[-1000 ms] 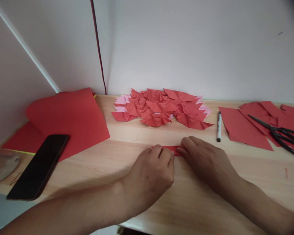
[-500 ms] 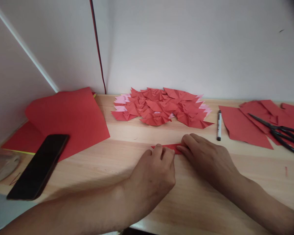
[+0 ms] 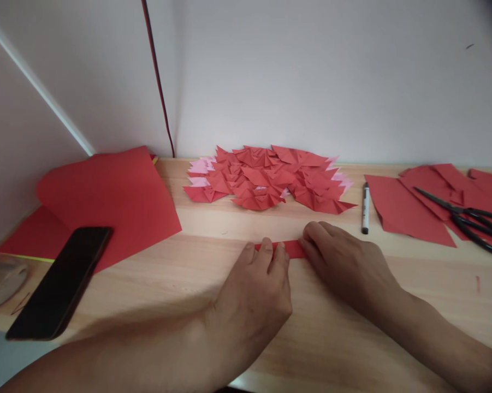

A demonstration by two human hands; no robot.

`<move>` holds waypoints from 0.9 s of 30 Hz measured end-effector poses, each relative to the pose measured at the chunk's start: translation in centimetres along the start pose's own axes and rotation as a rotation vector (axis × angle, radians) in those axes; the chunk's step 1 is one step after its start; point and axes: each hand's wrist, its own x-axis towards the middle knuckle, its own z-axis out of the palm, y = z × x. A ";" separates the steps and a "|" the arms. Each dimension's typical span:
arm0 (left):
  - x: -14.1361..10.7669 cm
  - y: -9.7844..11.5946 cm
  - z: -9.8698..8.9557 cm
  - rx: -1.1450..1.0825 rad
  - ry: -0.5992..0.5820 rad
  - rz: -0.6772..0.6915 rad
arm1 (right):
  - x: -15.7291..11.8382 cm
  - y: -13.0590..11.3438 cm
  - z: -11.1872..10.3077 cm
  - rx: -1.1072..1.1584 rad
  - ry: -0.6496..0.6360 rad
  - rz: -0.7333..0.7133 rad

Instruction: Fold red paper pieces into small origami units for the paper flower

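A narrow folded piece of red paper (image 3: 294, 249) lies on the wooden table between my hands. My left hand (image 3: 260, 297) rests on its left part, with curled fingertips pressing it against the tabletop. At the other end, my right hand (image 3: 339, 254) is closed, thumb and fingers gripping the paper's edge. Both hands cover much of the paper, so its full shape is hidden. Behind it sit several rows of folded red paper pieces (image 3: 266, 177), with pink ones showing at the sides.
Large red sheets (image 3: 123, 202) lie at the left under a black phone (image 3: 61, 284), near a roll of tape (image 3: 4, 284). To the right are a marker (image 3: 365, 210), cut red paper (image 3: 409, 215) and black-handled scissors (image 3: 467, 215). A wall borders the table's back.
My left fingers have spread slightly and lie flatter along the paper. The right hand keeps its grip in nearly the same place. The view has shifted slightly.
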 end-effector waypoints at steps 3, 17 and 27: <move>-0.2 0.2 0.1 0.004 0.012 -0.023 | 0.0 0.1 0.1 -0.008 -0.020 0.011; -0.3 0.4 0.8 -0.006 0.092 -0.026 | -4.3 -3.8 -0.7 0.016 0.116 -0.385; -0.3 0.2 0.1 0.011 0.014 -0.010 | -5.7 -2.6 -0.2 -0.101 0.142 -0.277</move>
